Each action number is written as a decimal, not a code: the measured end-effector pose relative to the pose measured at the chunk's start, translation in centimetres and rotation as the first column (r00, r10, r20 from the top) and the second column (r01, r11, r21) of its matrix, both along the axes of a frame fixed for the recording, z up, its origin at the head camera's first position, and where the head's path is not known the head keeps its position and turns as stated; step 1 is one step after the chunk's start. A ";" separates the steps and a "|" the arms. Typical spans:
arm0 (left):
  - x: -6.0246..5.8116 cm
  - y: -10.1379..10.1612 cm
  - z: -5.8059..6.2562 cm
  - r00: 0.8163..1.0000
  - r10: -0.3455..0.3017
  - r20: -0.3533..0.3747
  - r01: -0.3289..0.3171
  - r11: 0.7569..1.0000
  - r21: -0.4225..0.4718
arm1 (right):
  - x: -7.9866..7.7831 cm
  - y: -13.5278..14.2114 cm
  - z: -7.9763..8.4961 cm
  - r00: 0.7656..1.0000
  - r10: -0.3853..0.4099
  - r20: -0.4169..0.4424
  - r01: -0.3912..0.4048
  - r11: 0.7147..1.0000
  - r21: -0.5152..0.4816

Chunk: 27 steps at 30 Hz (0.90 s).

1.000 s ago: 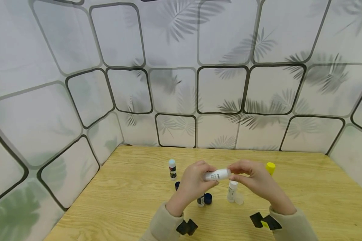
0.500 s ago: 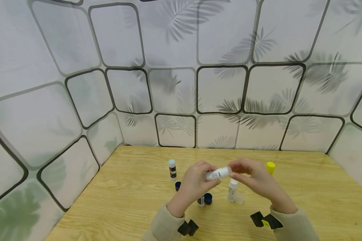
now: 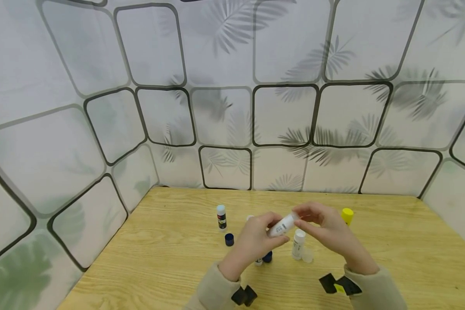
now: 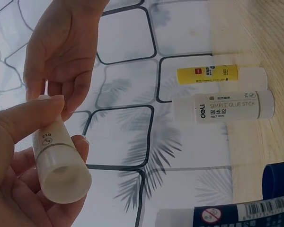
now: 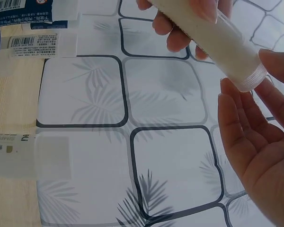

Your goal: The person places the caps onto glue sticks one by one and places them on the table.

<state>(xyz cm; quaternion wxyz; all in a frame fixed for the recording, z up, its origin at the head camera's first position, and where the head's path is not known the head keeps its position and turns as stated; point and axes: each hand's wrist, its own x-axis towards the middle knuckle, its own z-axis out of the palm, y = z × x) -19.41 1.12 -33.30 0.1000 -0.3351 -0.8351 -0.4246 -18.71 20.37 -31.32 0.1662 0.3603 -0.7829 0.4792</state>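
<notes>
left hand (image 3: 253,237) grips white glue stick (image 3: 282,226) round body | right hand (image 3: 326,224) pinches its ribbed end (image 5: 252,79) | left's hold likely leaves end reachable

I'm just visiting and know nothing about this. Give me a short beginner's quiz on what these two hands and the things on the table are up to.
1. True or false: the left hand holds a white glue stick while the right hand grips one end of it.

2. In the head view, which item is on the table close to the leftmost dark-labelled stick?
a) a pair of scissors
b) a navy cap
c) a metal spoon

3. Fill in the blank: in the left wrist view, the second white stick is printed "SIMPLE GLUE ____".

Key: 1 true; 2 b; 3 STICK.
</notes>
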 end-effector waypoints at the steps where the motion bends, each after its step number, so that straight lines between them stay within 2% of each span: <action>1: 0.0 0.1 -0.1 1.000 -0.009 0.011 0.009 1.000 0.002 | 0.0 0.0 0.0 1.000 0.004 0.001 -0.004 1.000 -0.010; 7: 0.1 0.9 -0.9 0.999 -0.035 0.019 0.035 0.999 0.020 | 0.1 -0.1 0.0 1.000 0.003 -0.001 -0.003 0.999 -0.034; 12: 0.2 1.4 -1.3 0.999 -0.030 0.041 0.028 0.999 0.029 | 0.1 -0.2 -0.1 1.000 0.008 -0.009 -0.008 0.999 -0.034; 17: 0.2 1.6 -1.5 0.998 -0.017 0.059 0.015 0.999 0.032 | 0.1 -0.3 -0.1 1.000 0.006 -0.017 -0.007 1.000 -0.030; 21: 0.4 1.6 -1.3 0.997 -0.007 0.074 0.004 0.999 0.047 | 0.1 -0.5 -0.1 1.000 -0.026 -0.010 0.025 0.999 -0.030; 27: 0.4 1.5 -1.3 1.000 0.030 0.003 -0.030 0.997 0.076 | 0.2 -1.2 -0.2 0.995 -0.095 0.044 0.096 0.995 -0.017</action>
